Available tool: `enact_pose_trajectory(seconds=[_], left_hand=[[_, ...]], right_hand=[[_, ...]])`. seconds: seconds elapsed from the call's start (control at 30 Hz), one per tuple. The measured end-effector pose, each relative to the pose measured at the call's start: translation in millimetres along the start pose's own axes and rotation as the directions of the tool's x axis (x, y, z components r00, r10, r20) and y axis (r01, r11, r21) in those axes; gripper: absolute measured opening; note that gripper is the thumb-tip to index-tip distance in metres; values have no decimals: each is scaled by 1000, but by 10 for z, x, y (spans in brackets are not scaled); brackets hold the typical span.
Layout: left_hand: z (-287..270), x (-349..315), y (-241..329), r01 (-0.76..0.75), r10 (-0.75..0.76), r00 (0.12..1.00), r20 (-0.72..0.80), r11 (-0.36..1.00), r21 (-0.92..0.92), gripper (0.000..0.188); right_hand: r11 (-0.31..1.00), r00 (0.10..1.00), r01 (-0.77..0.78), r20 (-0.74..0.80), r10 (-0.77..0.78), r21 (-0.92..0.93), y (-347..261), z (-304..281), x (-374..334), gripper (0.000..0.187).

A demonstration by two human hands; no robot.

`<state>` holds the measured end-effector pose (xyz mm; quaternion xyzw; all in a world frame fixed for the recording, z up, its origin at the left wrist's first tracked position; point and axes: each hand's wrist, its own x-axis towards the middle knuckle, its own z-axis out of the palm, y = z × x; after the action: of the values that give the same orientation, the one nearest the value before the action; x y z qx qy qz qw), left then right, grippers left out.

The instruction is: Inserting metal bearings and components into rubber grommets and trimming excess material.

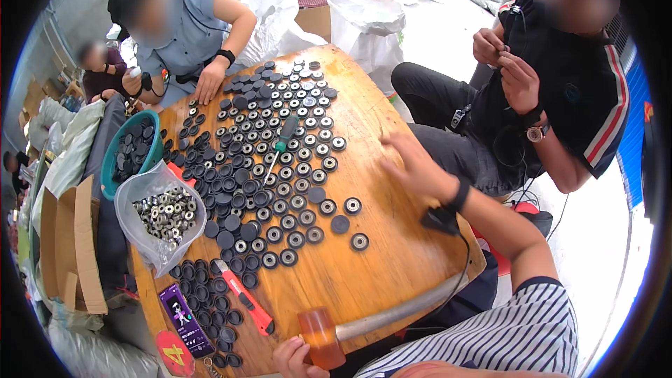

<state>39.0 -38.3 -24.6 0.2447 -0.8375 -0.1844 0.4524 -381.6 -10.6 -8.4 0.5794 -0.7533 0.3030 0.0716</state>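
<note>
In the head view, a person in a striped shirt is holding the right hand loosely open over the wooden desk, right of center. At lower center, the left hand is touching an amber-headed mallet; whether it is gripping, one cannot tell. Black caps, many holding metal rings, are covering mid-frame, a green-handled screwdriver lying among them.

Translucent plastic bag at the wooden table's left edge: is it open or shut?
Open: the bag's wide mouth shows a heap of small silvery metal rings inside.
</note>
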Motion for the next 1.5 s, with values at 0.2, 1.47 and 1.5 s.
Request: enact_pose_trajectory(seconds=[0.2, 1.47, 1.5], left_hand=[[22, -102, -75, -46, 45, 999, -26, 999, -24, 42], [253, -66, 56, 230, -206, 968, -144, 956, 180, 44], [254, -38, 70, 226, -203, 969, -143, 959, 171, 44]], right_hand=[[958, 951, -189, 284, 124, 214, -827, -693, -1386, 41], [999, 995, 34, -93, -32, 22, -1244, -376, -2041, 46], [999, 996, 35, -87, -33, 31, -1246, -377, -2031, 46]])
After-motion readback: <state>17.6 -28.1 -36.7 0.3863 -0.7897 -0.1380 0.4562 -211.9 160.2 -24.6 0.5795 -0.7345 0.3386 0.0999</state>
